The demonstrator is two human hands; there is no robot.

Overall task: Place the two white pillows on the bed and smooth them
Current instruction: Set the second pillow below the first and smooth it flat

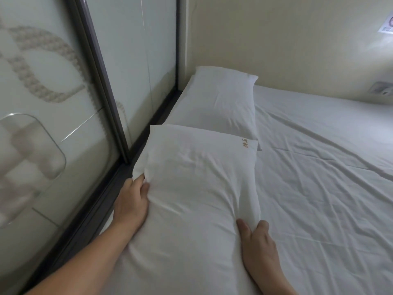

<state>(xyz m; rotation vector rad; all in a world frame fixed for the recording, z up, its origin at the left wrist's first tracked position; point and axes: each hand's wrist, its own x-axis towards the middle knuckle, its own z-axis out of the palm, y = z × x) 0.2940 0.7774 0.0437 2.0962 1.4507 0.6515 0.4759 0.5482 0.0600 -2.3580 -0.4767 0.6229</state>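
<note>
White cotton bunches under both my hands: the left hand (133, 201) pinches the near white pillow (197, 184) at its window-side edge, the right hand (258, 241) grips its opposite edge. Its long axis runs away from me toward the far white pillow (217, 103), on the bed (319, 167). My fingertips are hidden in the folds.

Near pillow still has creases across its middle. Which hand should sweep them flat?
Probably the right hand: it rests at the near pillow's edge on the open sheet side, while the left hand pinches the fabric beside the glass panel.
</note>
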